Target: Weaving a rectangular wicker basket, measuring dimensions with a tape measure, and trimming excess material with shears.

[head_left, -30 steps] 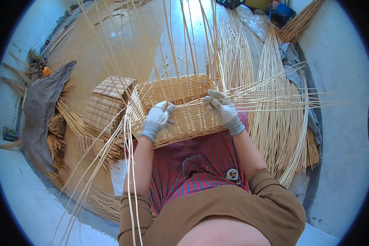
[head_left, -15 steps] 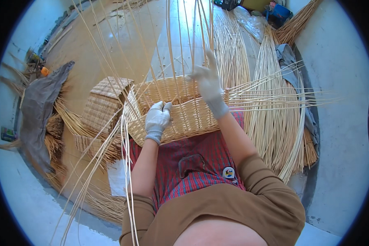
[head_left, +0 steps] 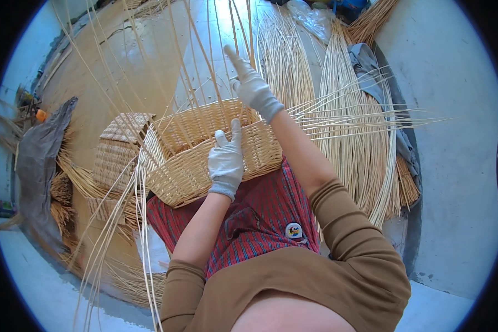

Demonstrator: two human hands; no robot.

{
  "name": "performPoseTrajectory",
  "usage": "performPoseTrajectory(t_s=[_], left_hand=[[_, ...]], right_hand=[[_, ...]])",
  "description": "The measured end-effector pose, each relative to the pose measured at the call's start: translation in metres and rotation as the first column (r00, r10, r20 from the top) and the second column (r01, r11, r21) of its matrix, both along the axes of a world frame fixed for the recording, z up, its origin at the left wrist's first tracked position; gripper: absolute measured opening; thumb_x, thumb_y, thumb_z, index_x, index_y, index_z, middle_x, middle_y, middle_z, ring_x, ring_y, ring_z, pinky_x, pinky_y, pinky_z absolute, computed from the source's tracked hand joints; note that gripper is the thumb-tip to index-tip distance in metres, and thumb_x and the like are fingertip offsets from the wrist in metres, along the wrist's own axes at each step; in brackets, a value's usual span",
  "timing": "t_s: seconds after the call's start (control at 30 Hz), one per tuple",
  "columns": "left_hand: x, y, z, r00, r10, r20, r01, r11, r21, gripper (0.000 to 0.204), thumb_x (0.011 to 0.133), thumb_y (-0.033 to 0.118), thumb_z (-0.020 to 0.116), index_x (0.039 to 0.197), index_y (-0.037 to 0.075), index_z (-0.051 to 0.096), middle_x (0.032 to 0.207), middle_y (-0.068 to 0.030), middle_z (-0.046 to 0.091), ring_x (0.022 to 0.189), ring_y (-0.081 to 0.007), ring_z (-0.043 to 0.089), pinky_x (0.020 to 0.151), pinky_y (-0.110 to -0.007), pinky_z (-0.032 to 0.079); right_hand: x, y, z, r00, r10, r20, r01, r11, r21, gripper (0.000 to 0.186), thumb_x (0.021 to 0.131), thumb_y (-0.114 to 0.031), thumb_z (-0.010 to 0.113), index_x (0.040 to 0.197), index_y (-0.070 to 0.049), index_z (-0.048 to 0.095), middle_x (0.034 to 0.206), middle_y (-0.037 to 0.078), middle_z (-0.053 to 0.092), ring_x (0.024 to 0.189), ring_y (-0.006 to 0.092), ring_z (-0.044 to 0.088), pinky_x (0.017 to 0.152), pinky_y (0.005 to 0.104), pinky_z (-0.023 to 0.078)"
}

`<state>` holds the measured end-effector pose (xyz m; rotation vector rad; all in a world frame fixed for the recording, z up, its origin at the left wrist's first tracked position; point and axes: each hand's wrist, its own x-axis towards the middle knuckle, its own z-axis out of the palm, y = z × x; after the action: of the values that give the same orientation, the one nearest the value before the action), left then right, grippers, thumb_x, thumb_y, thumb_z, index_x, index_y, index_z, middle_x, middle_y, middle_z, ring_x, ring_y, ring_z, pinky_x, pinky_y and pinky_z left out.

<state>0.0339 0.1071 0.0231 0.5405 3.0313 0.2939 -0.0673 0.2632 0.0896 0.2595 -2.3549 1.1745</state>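
L grip (head_left: 226, 161) at basket (head_left: 185, 178), R grip (head_left: 252, 89) raised, can't tell if holding, w/ upright rods (head_left: 251, 39) in way, pale bundle (head_left: 348, 124) R.

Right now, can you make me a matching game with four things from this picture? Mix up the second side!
Things:
1. left hand
2. lap cloth
3. basket
4. right hand

Clues:
A. woven and pale yellow
B. near the basket's far right corner
C. at the basket's near side
D. red with stripes

Right pairs: 1-C, 2-D, 3-A, 4-B
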Motion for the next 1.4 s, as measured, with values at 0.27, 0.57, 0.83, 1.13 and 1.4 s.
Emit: performPoseTrajectory(t_s=[0.27,0.57,0.83,1.13,1.4], left_hand=[[-0.009,0.008,-0.003,0.998,-0.055,-0.001,0.055,0.997,0.054,0.063,0.090,0.000,0.053,0.147,0.026,0.041,0.114,-0.0194,0.056,0.075,-0.0327,0.070,0.059,-0.047,0.056],[0.041,-0.172,-0.064,0.850,0.511,0.130,-0.321,0.305,0.897,0.018,0.093,0.004,0.069,0.111,0.003,0.067,0.105,-0.0118,0.067,0.094,-0.0223,0.065,0.089,-0.035,0.052],[0.018,-0.256,-0.091,0.816,0.532,0.228,-0.465,0.367,0.806,0.033,0.094,0.017,0.071,0.116,-0.006,0.063,0.111,-0.0171,0.065,0.099,-0.0232,0.064,0.078,-0.033,0.054],[0.045,-0.245,-0.073,0.700,0.617,0.359,-0.461,0.007,0.887,0.023,0.094,0.019,0.074,0.105,-0.001,0.069,0.096,-0.0064,0.069,0.086,-0.0169,0.061,0.076,-0.031,0.051],[-0.009,-0.298,-0.045,0.951,-0.081,0.300,-0.308,-0.129,0.942,0.044,0.091,0.001,0.070,0.133,0.006,0.058,0.100,-0.0014,0.060,0.091,-0.0104,0.059,0.080,-0.024,0.053]], right_hand=[[0.179,0.064,-0.050,0.873,-0.331,0.357,0.479,0.715,-0.509,0.029,0.106,-0.019,0.053,0.132,-0.009,0.060,0.081,0.004,0.066,0.065,0.0075,0.063,0.061,0.0231,0.054],[0.153,-0.092,-0.058,0.679,0.383,0.626,0.065,0.818,-0.571,0.022,0.104,-0.010,0.056,0.124,-0.007,0.064,0.084,-0.001,0.062,0.072,0.0067,0.058,0.065,0.0244,0.052],[0.169,-0.218,-0.060,0.643,0.629,0.437,-0.599,0.768,-0.226,0.023,0.095,-0.011,0.063,0.118,-0.012,0.070,0.091,0.011,0.071,0.080,0.0222,0.070,0.076,0.0341,0.057],[0.166,-0.278,-0.031,0.821,0.558,0.120,-0.571,0.806,0.153,0.044,0.090,-0.024,0.069,0.134,-0.019,0.063,0.081,0.009,0.067,0.066,0.0303,0.066,0.058,0.0406,0.055],[0.169,-0.274,-0.030,0.817,0.575,-0.036,-0.539,0.785,0.306,0.029,0.083,-0.022,0.075,0.109,-0.010,0.070,0.086,0.006,0.070,0.069,0.0268,0.069,0.055,0.0380,0.054]])
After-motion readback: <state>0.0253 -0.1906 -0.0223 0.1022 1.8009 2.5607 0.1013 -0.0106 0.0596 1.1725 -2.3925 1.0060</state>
